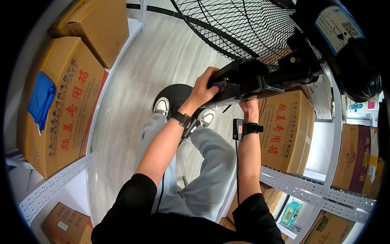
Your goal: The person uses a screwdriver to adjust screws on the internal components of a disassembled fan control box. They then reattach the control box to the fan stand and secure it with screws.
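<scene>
Viewed from my remote post through the head camera, a black fan [280, 80] occupies the upper right, in front of the person and leaning across from the centre toward the right-hand shelf [302, 186]. Its round wire cage [239, 30] spreads along the top edge, and its rounded motor housing [359, 83], bearing a white and blue sticker [339, 29], lies at the far upper right.

I see the left hand [204, 88] closed around the near end of the fan's black body, with the fingers over its upper edge. The right hand [249, 105] reaches beneath the same body; its fingers are hidden there, so I cannot tell whether they are wide or narrow. Each wrist carries a small black device, the left [190, 127] and the right [238, 129], with a thin cable [237, 171] running down beside the right forearm.

Below the left hand I note a dark round base [172, 92] on the pale floor [130, 110]; two white and black shoes [161, 105] stand at it, partly overlapping it in my view. To the right of the right hand, a large brown carton [286, 132] sits on the shelf. On the left, a second large carton [69, 105] bears a folded blue cloth [42, 99], and another brown box [99, 30] stands beyond it.
</scene>
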{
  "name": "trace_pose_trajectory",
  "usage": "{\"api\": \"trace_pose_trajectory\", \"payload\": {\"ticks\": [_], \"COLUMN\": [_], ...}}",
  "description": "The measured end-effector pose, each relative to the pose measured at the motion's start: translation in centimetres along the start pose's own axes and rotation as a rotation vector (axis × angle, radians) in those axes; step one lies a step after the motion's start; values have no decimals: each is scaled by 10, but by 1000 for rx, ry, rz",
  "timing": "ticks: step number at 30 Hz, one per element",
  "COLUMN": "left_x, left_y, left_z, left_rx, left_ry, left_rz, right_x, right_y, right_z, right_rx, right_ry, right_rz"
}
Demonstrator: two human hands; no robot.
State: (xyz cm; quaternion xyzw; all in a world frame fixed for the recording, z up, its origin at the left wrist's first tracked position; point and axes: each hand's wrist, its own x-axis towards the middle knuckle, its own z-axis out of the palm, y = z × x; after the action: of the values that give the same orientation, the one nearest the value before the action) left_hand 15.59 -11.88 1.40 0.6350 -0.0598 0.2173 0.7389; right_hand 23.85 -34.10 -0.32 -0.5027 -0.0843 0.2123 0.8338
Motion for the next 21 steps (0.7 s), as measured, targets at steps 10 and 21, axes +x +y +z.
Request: {"api": "trace_pose_trajectory", "payload": {"ticks": [10,21], "left_x": [1,-11], "left_y": [21,5], "left_z": [-5,-62], "left_rx": [-161,254], "left_ry": [-175,-404], "left_rz": [-129,-681], "right_x": [4,-8], "right_y": [9,-15], "right_z": [-14,19], "right_rx": [-33,-79], "right_ry": [164,56], "right_rz": [-114,-220]}}
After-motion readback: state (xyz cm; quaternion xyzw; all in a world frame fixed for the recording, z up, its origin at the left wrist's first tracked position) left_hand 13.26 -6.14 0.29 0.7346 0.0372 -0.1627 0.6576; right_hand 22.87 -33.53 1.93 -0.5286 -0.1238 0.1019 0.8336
